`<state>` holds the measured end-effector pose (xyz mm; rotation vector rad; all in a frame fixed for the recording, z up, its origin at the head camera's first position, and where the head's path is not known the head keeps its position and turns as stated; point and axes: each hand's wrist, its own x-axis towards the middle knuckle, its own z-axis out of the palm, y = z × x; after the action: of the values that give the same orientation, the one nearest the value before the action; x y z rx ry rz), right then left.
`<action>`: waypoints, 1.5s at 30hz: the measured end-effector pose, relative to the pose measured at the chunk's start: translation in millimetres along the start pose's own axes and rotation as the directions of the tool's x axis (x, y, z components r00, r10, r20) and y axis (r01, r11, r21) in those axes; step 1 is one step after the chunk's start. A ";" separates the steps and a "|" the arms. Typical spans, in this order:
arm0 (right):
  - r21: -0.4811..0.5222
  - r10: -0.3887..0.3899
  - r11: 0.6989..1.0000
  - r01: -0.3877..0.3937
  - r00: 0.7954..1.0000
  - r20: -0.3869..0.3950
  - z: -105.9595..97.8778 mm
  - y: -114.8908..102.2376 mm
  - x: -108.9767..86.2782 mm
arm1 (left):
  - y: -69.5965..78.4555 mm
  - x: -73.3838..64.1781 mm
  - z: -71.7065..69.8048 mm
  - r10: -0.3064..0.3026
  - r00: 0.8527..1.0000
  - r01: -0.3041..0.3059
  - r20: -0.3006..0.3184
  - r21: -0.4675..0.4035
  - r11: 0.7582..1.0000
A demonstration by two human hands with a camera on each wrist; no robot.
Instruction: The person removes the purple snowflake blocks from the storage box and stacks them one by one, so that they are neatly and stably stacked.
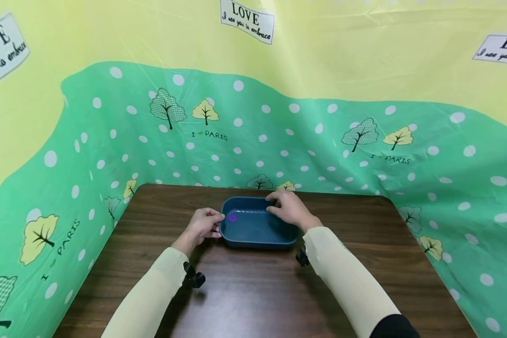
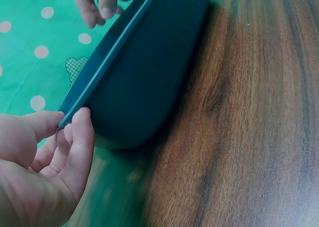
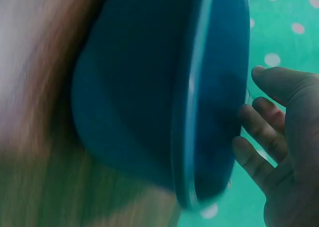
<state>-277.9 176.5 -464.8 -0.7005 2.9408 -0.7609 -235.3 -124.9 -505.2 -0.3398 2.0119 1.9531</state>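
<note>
A dark blue rectangular basin with rounded corners stands on the wooden table. Inside it, near the left end, lies a small purple flower-shaped piece. My left hand pinches the basin's left rim between thumb and fingers, as the left wrist view shows closely. Over the basin's far right part hovers my right hand, its fingers spread and loosely bent. In the right wrist view, nothing shows between the right thumb and fingers; whether they touch the rim cannot be told.
The brown wooden table extends around the basin. Behind and beside it hangs a green and yellow cloth printed with trees and dots. A black camera mount sits on the left wrist.
</note>
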 end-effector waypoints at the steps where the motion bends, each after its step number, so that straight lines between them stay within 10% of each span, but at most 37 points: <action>1: -0.002 -0.005 1.000 0.005 1.000 0.009 3.6 -2.6 2.6 | 0.3 0.0 -0.4 -0.001 1.000 0.001 -0.002 0.000 1.000; 26: -0.001 0.002 1.000 -0.002 0.973 0.230 83.7 -53.1 49.5 | 2.9 1.0 -1.8 -0.017 1.000 0.017 0.004 0.029 0.999; 45: -0.112 0.025 0.994 0.007 0.958 0.284 87.5 -65.1 56.9 | 2.3 2.7 -0.5 -0.016 1.000 0.017 -0.004 0.020 1.000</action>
<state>-290.2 61.4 -506.6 -0.7341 2.7352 -0.4512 -238.7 -125.2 -504.1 -0.3541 2.0230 1.9224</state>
